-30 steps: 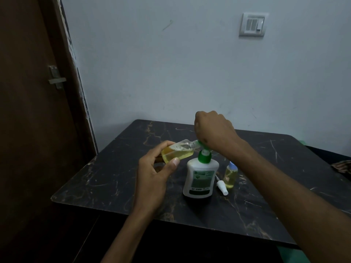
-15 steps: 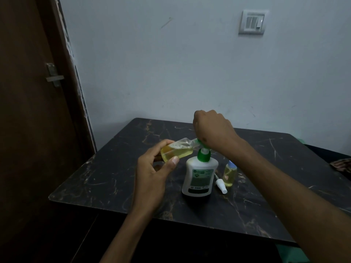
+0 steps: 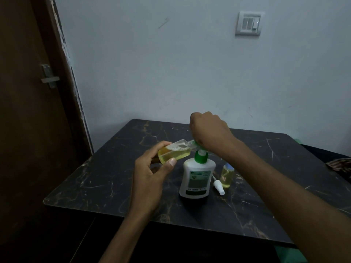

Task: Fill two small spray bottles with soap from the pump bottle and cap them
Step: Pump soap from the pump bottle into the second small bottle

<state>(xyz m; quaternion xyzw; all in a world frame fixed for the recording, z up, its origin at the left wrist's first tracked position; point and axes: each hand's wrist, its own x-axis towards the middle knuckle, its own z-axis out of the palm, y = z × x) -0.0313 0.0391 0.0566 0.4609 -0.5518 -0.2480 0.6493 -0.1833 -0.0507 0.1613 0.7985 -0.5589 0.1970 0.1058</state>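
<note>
A white pump bottle [image 3: 197,179] with a green collar stands in the middle of the dark marble table [image 3: 106,179]. My right hand [image 3: 209,130] is curled over its green pump head and hides most of it. My left hand [image 3: 150,173] grips a small clear spray bottle [image 3: 173,151], tilted with its open neck at the pump's nozzle; yellow soap and foam fill part of it. A second small spray bottle [image 3: 227,176] with yellow liquid and a blue top stands right of the pump bottle. A white spray cap [image 3: 218,186] lies between them.
The table stands against a pale wall with a light switch [image 3: 248,22]. A brown door [image 3: 28,111] with a metal latch is at the left. Patterned cloth [image 3: 340,165] shows at the right edge.
The hands and the tilted bottle keep their places at the pump. The camera shifted slightly, and the soap level in the held bottle looks much the same.
</note>
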